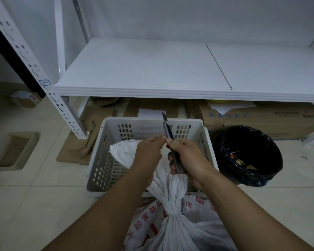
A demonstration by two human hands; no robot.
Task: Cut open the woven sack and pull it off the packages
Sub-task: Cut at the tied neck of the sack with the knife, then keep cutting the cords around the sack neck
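Closest to the camera I see the woven sack point(172, 225), white with red printed characters. It sits low in the foreground between the two forearms, and its neck is cinched into a tight knot. Above the knot, the loose top of the sack runs up over the near rim of the basket point(102, 160) and lies inside it, with a corner spread toward the left wall.

Over that loose end, the right hand point(190, 160) is curled firmly around a dark utility knife point(170, 142). The knife is held nearly upright with the blade pointing away from me, and there is a tan plaster point(173, 145) on the thumb. The left hand point(149, 153) reaches in from the left, and its fingertips meet the knife just above the right thumb. I cannot tell whether they pinch it or only touch it.

The basket is grey perforated plastic and stands on the tiled floor point(43, 187). Just right of it is a round bin point(248, 154) with a black liner and a few scraps at the bottom. Flattened cardboard point(76, 151) lies on the floor to the left of the basket.

Further back are cardboard boxes point(261, 118), pushed under a white shelf point(152, 69). The shelf's slotted upright post point(25, 57) rises at the left.
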